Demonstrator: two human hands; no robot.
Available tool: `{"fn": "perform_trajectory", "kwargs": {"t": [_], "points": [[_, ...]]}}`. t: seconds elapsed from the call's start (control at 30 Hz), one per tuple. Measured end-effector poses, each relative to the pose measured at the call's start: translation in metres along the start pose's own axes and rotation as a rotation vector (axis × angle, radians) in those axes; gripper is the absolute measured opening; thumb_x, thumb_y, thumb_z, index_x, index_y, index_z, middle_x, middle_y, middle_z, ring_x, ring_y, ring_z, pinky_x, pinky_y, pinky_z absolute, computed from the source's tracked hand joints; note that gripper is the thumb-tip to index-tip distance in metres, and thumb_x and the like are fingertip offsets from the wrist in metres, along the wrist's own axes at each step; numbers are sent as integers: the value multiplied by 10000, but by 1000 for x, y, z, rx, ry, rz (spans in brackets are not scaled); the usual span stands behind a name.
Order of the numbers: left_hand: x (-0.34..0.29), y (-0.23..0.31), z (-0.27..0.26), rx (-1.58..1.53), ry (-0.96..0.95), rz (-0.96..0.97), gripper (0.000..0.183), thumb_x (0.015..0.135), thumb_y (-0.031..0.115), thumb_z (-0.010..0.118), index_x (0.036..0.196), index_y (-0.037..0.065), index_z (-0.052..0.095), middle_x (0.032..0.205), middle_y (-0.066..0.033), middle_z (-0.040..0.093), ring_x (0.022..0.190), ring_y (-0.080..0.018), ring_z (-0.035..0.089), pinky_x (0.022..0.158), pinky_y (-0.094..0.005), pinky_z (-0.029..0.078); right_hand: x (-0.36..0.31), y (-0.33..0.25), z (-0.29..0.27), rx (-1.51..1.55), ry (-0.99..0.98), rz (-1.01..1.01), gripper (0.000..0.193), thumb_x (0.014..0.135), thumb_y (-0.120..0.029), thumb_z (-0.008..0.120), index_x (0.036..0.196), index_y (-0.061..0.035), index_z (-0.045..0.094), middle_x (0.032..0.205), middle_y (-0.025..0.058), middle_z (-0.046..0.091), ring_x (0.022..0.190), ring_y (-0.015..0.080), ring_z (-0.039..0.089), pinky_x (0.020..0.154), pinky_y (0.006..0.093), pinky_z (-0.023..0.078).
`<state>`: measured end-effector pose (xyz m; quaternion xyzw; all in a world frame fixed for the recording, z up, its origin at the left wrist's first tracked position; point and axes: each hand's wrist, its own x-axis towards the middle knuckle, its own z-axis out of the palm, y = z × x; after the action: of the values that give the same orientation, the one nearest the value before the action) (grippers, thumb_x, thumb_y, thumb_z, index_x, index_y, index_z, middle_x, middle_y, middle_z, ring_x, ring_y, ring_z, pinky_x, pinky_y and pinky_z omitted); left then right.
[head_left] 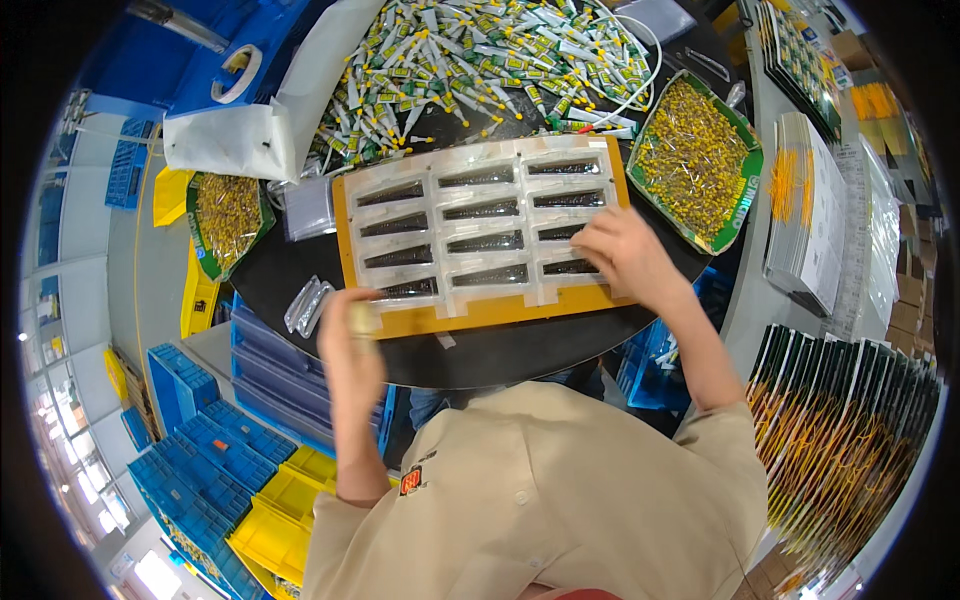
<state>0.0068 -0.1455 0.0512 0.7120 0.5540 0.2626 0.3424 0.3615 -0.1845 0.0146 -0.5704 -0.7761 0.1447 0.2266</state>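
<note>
In front of me on the black round table lies a yellow-orange board (470, 318) carrying a pale sheet of clear blister pockets (490, 240) in three columns, each pocket showing a dark tapered shape. My right hand (628, 258) reaches over the right column with its fingertips bent together at the lower pockets; what they pinch, if anything, is hidden. Beside the board's lower left corner, my left hand (350, 345) is smeared by motion, its fingers curled round a small pale yellow thing (362, 320), whose kind I cannot make out.
A heap of small white-and-green tubes with yellow caps (450, 70) covers the table's far side. Green-edged cartons of small yellow-headed parts stand right (690, 130) and left (228, 215). Empty clear blisters (308, 305) lie left. Blue crates (205, 450) and stacked printed cards (840, 430) flank me.
</note>
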Motion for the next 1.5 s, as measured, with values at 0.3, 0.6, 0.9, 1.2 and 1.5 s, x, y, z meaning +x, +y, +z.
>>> {"fn": "perform_trajectory", "kwargs": {"t": [0.3,0.6,0.9,1.2,1.5], "points": [[26,-154,-11,643,222,-119,327,989,304,400,1144,70,568,1072,-165,517,999,-361,463,905,-447,345,154,133,9,-383,-187,-87,146,759,-34,689,884,-50,615,972,85,560,941,264,602,793,399,495],[40,-119,3,297,155,11,406,1014,303,347,1226,-4,505,1209,-213,490,1162,-377,438,1030,-432,315,78,80,-14,208,241,-100,147,793,-80,679,939,-59,690,948,64,701,908,236,668,799,363,525],[40,-39,52,623,-318,370,696,918,520,460,1504,184,293,1586,-165,126,1463,-375,78,1153,-568,42,108,84,29,-18,312,-27,105,825,-67,634,918,-60,683,924,106,679,852,290,633,774,386,506],[65,-34,48,534,-186,449,671,901,411,553,1447,72,360,1506,-177,304,1399,-392,238,1125,-568,153,169,73,47,310,357,130,250,765,-51,697,1008,-40,644,871,97,637,713,240,613,666,306,510],[237,-38,108,600,106,365,280,811,189,683,1051,82,586,972,-95,647,986,-315,567,840,-429,440,126,25,53,-69,150,-401,192,760,-67,655,943,-94,707,960,57,703,918,230,662,782,350,525]]}}
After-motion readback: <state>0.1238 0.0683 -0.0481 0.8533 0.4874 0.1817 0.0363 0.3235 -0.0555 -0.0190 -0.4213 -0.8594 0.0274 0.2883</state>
